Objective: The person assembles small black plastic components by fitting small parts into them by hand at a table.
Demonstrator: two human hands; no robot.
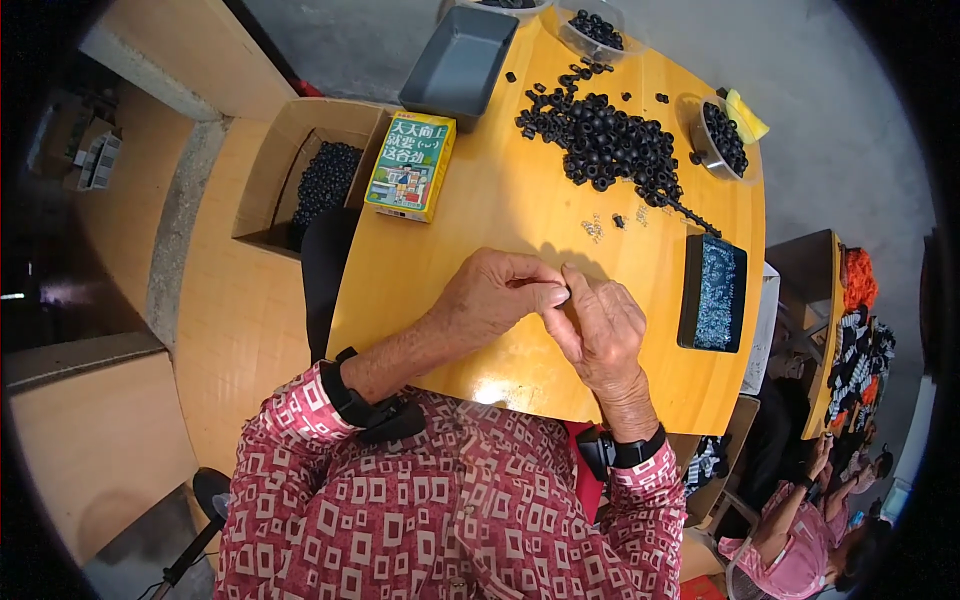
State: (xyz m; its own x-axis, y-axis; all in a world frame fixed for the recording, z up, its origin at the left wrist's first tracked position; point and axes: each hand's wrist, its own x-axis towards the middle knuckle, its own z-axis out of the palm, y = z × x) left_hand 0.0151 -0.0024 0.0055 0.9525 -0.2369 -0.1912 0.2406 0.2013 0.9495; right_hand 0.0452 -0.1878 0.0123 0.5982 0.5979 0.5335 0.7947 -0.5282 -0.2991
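Note:
Over the near part of the table, my left hand and my right hand meet with fingertips pinched together. Something small and dark shows between them, mostly hidden by the fingers, and I cannot make out its kind. Beyond the hands lies a heap of small black ring-like parts. Several tiny shiny pieces are scattered nearer to me, with one black part beside them. To the right of my right hand, a black tray holds many small silvery pieces.
A grey tray and a yellow-green box stand on the table's left. Clear bowls of black parts line its far and right edges. A cardboard box with black parts stands left. Other people sit at lower right.

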